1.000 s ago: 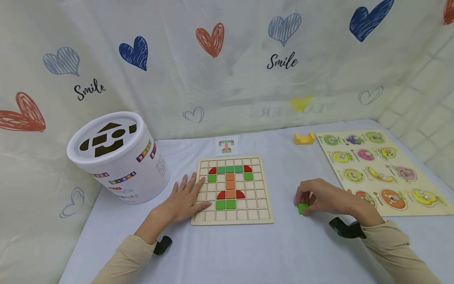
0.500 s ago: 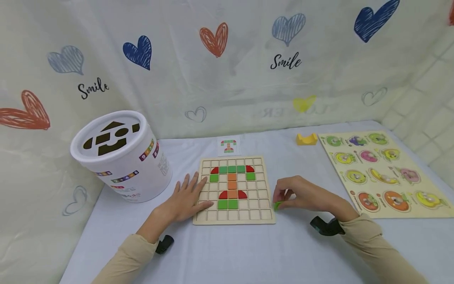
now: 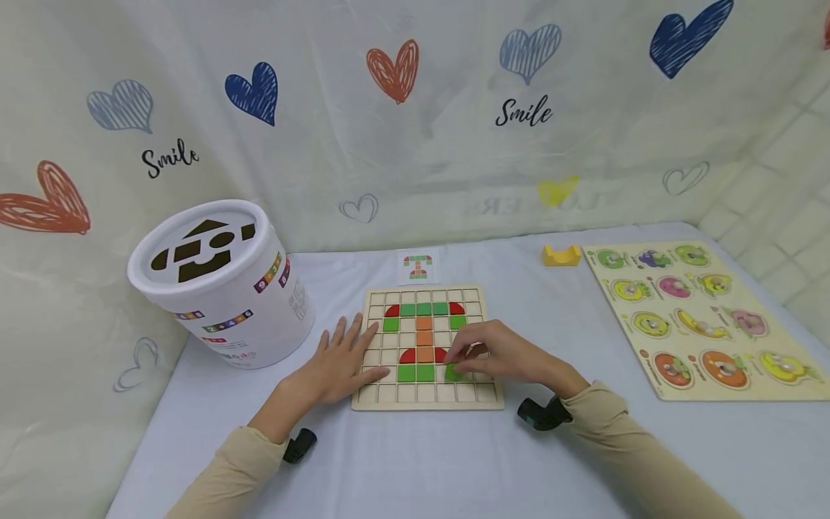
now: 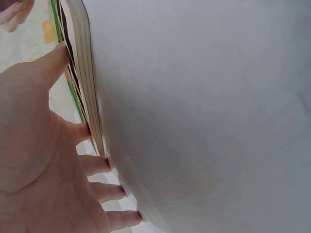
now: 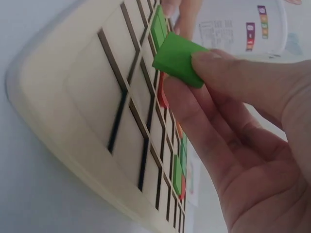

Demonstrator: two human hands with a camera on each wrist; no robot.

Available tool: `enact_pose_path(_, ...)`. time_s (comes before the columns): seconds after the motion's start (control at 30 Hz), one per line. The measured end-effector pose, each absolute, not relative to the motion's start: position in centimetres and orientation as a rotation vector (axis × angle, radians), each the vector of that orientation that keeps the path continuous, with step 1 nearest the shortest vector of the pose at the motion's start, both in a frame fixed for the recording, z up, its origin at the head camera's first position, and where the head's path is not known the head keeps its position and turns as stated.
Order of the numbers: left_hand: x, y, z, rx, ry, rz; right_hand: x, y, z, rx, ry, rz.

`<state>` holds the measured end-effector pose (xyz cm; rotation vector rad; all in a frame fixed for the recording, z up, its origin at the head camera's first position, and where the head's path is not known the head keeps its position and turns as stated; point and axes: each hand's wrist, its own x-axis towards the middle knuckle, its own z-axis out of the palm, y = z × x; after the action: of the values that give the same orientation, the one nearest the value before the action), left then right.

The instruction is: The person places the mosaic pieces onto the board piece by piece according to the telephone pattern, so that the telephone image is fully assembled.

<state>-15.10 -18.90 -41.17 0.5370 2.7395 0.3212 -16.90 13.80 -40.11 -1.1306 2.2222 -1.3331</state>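
A wooden grid board [image 3: 382, 396] lies flat on the table, with red, green and orange blocks set in its cells in a T-like figure. My right hand [image 3: 506, 353] pinches a green square block [image 5: 177, 58] between thumb and fingers. In the head view that block is over the lower right cells, beside the two green blocks [image 3: 416, 373] of the lower row; it is tilted in the right wrist view. My left hand [image 3: 337, 367] rests with spread fingers on the board's left edge; the left wrist view shows its fingertips along that edge [image 4: 87, 73].
Behind the board lies a small picture card [image 3: 418, 267] with a similar figure. A white bucket [image 3: 227, 317] with shape cutouts in its lid stands at left. A yellow arch block [image 3: 561, 255] and a fruit puzzle board [image 3: 707, 324] lie at right.
My right hand has carried the green block leftward from the table at right to above the board. My left hand stays at the board's left edge.
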Motion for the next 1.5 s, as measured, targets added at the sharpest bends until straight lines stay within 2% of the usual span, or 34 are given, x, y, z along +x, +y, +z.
enact_pose_path(0.33, -15.3, -18.8, -41.1, 0.539, 2.736, 0.314, -16.6, 12.2, -41.0, -1.174, 2.352, -1.32)
enact_pose_path(0.97, -15.4, -18.5, -40.5, 0.537, 2.732, 0.328, -16.0, 11.7, -40.0, -1.162, 2.483, -1.087)
enact_pose_path(1.2, -15.3, -18.7, -40.7, 0.527, 2.728, 0.335, -15.9, 11.3, -39.9, -1.283, 2.539, -0.96)
enact_pose_path(1.5, -15.2, -18.9, -40.8, 0.533, 2.739, 0.337, -15.4, 10.6, -39.6, -1.313, 2.612, -0.85)
